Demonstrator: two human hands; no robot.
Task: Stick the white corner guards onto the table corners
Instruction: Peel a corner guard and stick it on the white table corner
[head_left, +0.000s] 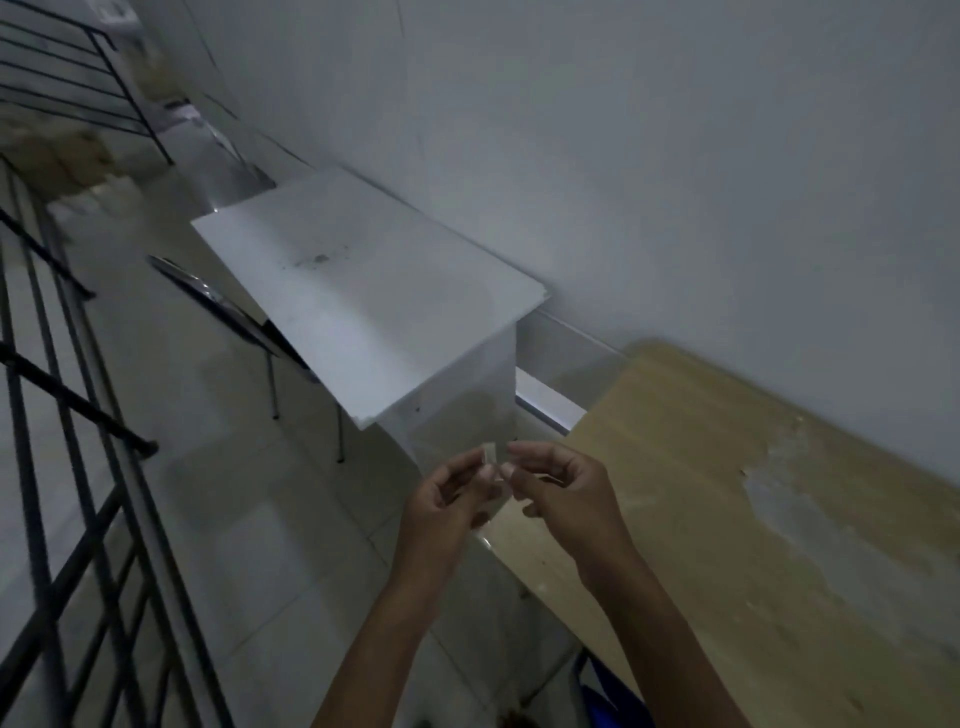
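Hands meet in mid-air just past the near corner of the wooden table (727, 519): the left hand (447, 499) and the right hand (561, 488) both pinch a small pale corner guard (491, 460) between their fingertips, fingers curled round it. It hangs above the tiled floor (208, 415), clear of the wood and below the near edge of the white table (363, 291) that stands against the wall (675, 156). Black railing (67, 415) runs along the left, and a dark chair (218, 301) sits tucked beside the white table.
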